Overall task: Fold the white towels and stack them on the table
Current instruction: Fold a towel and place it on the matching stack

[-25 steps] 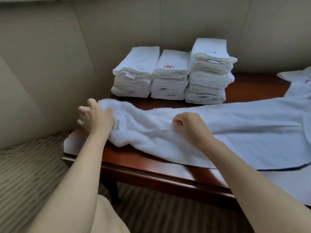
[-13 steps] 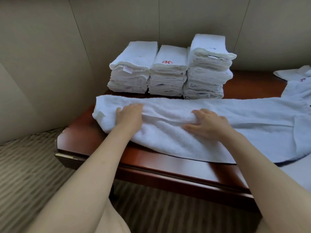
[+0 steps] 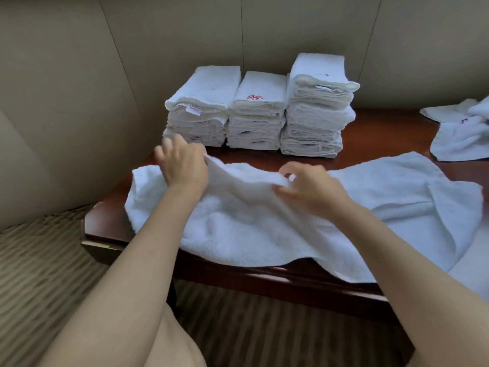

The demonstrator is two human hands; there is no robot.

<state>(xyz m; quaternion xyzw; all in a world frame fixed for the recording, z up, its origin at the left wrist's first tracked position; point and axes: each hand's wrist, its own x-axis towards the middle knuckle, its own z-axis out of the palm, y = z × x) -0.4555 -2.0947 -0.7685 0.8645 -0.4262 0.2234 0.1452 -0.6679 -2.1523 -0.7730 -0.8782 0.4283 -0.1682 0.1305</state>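
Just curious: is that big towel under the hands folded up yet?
Partly: the big towel lies doubled lengthwise across the table, both hands lifting its far edge.

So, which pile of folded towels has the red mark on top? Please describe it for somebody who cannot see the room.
On the dark red-brown wooden table, three piles of folded white towels stand against the beige padded wall. Take the middle pile. It alone shows red embroidery on its top towel, and the taller right pile overtops it.
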